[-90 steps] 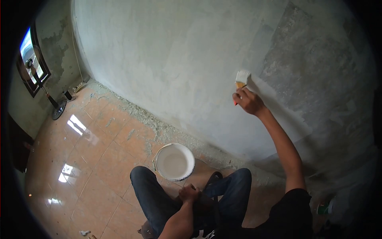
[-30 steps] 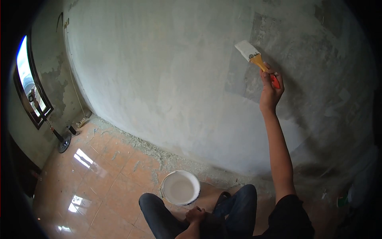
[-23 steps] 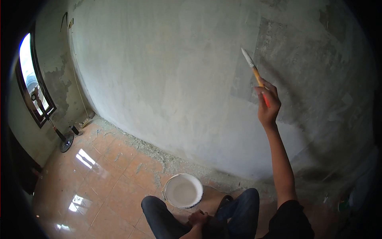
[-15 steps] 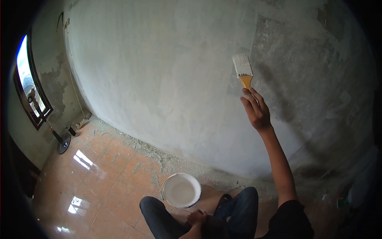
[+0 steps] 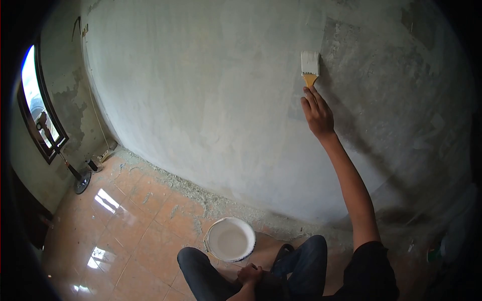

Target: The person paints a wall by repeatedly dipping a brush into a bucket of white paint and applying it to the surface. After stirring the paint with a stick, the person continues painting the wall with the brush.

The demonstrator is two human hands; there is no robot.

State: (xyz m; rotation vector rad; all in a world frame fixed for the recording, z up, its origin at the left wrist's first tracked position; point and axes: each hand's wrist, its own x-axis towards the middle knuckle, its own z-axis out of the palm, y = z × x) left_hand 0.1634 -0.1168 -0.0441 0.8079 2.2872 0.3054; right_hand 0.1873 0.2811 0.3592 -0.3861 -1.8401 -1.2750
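A person in blue jeans (image 5: pixel 201 271) and a black short-sleeved top (image 5: pixel 370 268) sits by a wall with knees apart, the left hand (image 5: pixel 249 274) resting in the lap, its fingers curled; whether it grips anything cannot be told. Just beyond the knees, a white bucket (image 5: pixel 207 246) of pale, off-white liquid (image 5: pixel 230 241) stands on an orange-tan tiled floor (image 5: pixel 135 246). The right hand (image 5: pixel 320 116), arm raised, pinches a flat paintbrush (image 5: pixel 310 64) by its yellow handle, the white-coated bristles pointing up at the left edge of a rough dark-gray patch (image 5: pixel 376 75) on the pale gray-green wall (image 5: pixel 201 100); whether the bristles touch the surface is unclear. Flaky debris (image 5: pixel 186 188) lines the foot of the wall, running toward the far corner, where a thin cable (image 5: pixel 98 113) hangs. At far left, a pedestal fan (image 5: pixel 82 182) stands before a dark-framed window (image 5: pixel 31 85), near a blotch of peeling paint (image 5: pixel 75 108).
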